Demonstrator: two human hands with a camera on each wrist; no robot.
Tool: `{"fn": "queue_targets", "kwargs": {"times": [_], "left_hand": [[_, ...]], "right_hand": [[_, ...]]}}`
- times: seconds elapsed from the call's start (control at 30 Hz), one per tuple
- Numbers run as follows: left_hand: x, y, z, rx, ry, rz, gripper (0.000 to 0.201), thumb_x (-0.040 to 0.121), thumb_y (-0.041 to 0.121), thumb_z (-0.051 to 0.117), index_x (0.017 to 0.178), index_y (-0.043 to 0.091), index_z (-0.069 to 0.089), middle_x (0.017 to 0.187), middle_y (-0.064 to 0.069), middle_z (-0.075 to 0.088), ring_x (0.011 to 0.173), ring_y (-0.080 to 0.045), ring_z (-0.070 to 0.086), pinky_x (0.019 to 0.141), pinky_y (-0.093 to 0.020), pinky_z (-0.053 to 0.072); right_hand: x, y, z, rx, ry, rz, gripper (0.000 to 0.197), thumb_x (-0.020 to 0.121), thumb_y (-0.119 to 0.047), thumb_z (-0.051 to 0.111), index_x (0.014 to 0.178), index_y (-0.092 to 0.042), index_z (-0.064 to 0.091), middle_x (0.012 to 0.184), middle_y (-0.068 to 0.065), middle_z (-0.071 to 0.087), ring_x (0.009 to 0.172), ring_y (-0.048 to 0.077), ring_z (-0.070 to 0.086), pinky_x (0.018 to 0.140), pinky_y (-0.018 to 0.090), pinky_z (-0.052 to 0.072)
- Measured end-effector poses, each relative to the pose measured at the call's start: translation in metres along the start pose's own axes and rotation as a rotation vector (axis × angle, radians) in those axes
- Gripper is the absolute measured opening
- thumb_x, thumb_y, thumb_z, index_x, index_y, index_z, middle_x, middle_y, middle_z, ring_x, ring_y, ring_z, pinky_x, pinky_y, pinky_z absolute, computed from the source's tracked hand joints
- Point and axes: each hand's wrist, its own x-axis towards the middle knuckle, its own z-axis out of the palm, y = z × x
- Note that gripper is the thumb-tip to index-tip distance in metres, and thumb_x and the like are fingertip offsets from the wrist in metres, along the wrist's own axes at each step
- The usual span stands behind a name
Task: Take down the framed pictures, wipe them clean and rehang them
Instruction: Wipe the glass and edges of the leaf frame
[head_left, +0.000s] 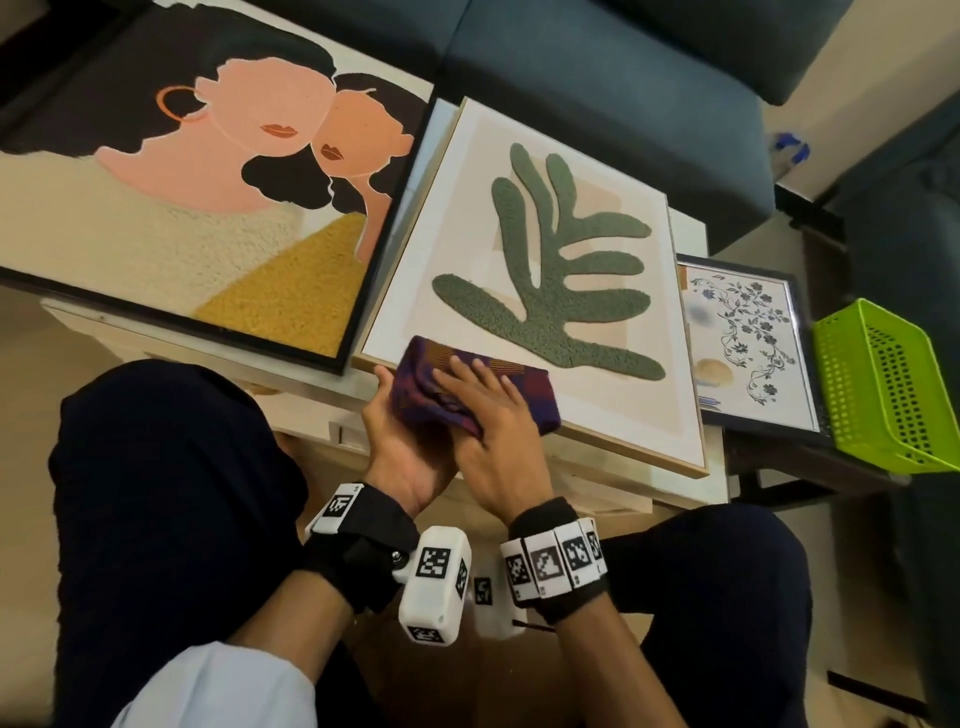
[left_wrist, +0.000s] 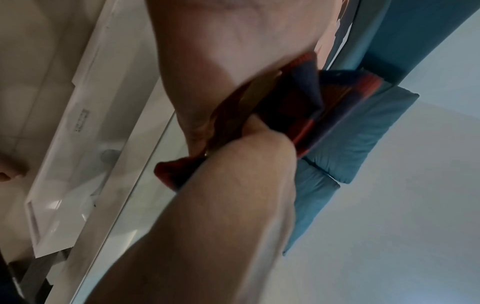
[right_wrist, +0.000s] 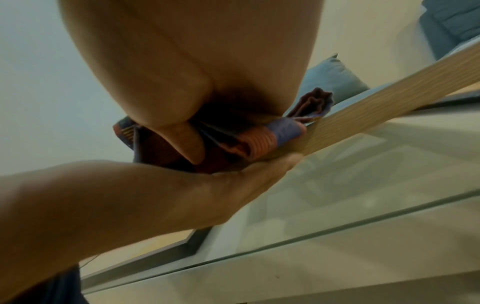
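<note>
Three pictures down and flat on the glass-topped table (head_left: 691, 483): the large portrait picture (head_left: 208, 208) on the left, the leaf picture (head_left: 545, 270) in the middle, the small floral picture (head_left: 748, 343) to the right beside a green basket (head_left: 883, 384). Wiping stage, then, by the look of it, with nothing rehung yet.

All eyes on the cloth (head_left: 467, 389), dark purple and red check, bunched over the near left corner of the leaf picture. Left hand (head_left: 410, 436) palm-up beneath it, cupping the folds from the near side, thumb up against the edge. Right hand (head_left: 483, 415) flat on top, fingers spread and fairly straight, pressing the cloth down rather than gripping it. From the right wrist, folded layers (right_wrist: 259, 142) sandwiched between the two hands, right against the pale wooden frame edge (right_wrist: 363, 105). From the left wrist, much the same, cloth (left_wrist: 306, 107) caught between palm and thumb, blurred.

Probably folding or gathering the cloth into a pad, not yet sweeping. Next, likely: release from the left, a steady press with the right, and strokes along the frame and white border. Worth care around the tufted green leaf, where a cloth could snag. Also worth steadying the frame, since its near edge overhangs the table.
</note>
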Motion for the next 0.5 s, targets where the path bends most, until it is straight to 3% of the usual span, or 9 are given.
{"fn": "queue_targets", "kwargs": {"times": [0.07, 0.2, 0.27, 0.33, 0.4, 0.47, 0.5], "left_hand": [[0.0, 0.001, -0.001, -0.002, -0.002, -0.005, 0.083, 0.101, 0.073, 0.032, 0.126, 0.003, 0.07, 0.124, -0.026, 0.072, 0.117, -0.042, 0.066, 0.099, -0.052, 0.049], [0.002, 0.001, -0.005, 0.008, -0.043, -0.084, 0.106, 0.095, 0.084, 0.026, 0.139, -0.007, 0.059, 0.139, -0.035, 0.061, 0.133, -0.049, 0.057, 0.116, -0.059, 0.041], [0.003, -0.001, -0.005, -0.019, -0.033, -0.075, 0.105, 0.095, 0.083, 0.027, 0.139, -0.006, 0.06, 0.137, -0.034, 0.063, 0.133, -0.049, 0.057, 0.113, -0.059, 0.043], [0.001, -0.003, -0.001, -0.057, -0.005, -0.016, 0.088, 0.098, 0.075, 0.036, 0.133, 0.001, 0.067, 0.129, -0.028, 0.07, 0.123, -0.044, 0.065, 0.106, -0.053, 0.048], [-0.001, -0.004, 0.004, -0.111, 0.022, 0.053, 0.066, 0.1, 0.058, 0.04, 0.109, 0.007, 0.081, 0.11, -0.02, 0.078, 0.098, -0.034, 0.078, 0.095, -0.047, 0.05], [0.002, -0.008, 0.001, -0.176, 0.039, 0.119, 0.066, 0.106, 0.049, 0.034, 0.087, 0.01, 0.084, 0.091, -0.013, 0.081, 0.076, -0.026, 0.08, 0.084, -0.041, 0.047], [0.002, -0.009, 0.001, -0.184, 0.041, 0.118, 0.064, 0.105, 0.048, 0.036, 0.087, 0.01, 0.084, 0.092, -0.014, 0.081, 0.075, -0.027, 0.08, 0.084, -0.042, 0.047]], "right_hand": [[-0.003, -0.001, 0.0, 0.041, -0.02, -0.02, 0.065, 0.08, -0.018, 0.049, 0.142, -0.034, 0.057, 0.156, -0.011, 0.044, 0.15, 0.006, 0.027, 0.126, 0.03, 0.011], [-0.014, 0.025, -0.023, 0.053, 0.155, 0.124, 0.075, 0.066, -0.014, 0.045, 0.137, -0.031, 0.063, 0.151, -0.01, 0.051, 0.146, 0.007, 0.032, 0.125, 0.038, 0.02], [-0.009, 0.022, -0.023, 0.022, 0.117, 0.133, 0.074, 0.068, -0.016, 0.046, 0.139, -0.031, 0.061, 0.153, -0.009, 0.048, 0.148, 0.008, 0.03, 0.126, 0.037, 0.018], [0.005, 0.01, -0.012, 0.028, 0.017, 0.061, 0.068, 0.076, -0.016, 0.049, 0.141, -0.032, 0.058, 0.155, -0.009, 0.045, 0.15, 0.007, 0.027, 0.127, 0.035, 0.014], [0.023, -0.006, 0.001, 0.048, -0.068, -0.035, 0.061, 0.083, -0.015, 0.052, 0.141, -0.032, 0.058, 0.156, -0.009, 0.044, 0.15, 0.007, 0.026, 0.126, 0.031, 0.011], [0.035, -0.018, 0.009, 0.057, -0.138, -0.101, 0.059, 0.086, -0.012, 0.055, 0.141, -0.032, 0.059, 0.156, -0.009, 0.044, 0.151, 0.006, 0.026, 0.125, 0.026, 0.008], [0.036, -0.019, 0.008, 0.062, -0.153, -0.11, 0.059, 0.085, -0.01, 0.055, 0.141, -0.032, 0.059, 0.156, -0.01, 0.045, 0.15, 0.006, 0.026, 0.125, 0.024, 0.008]]}}
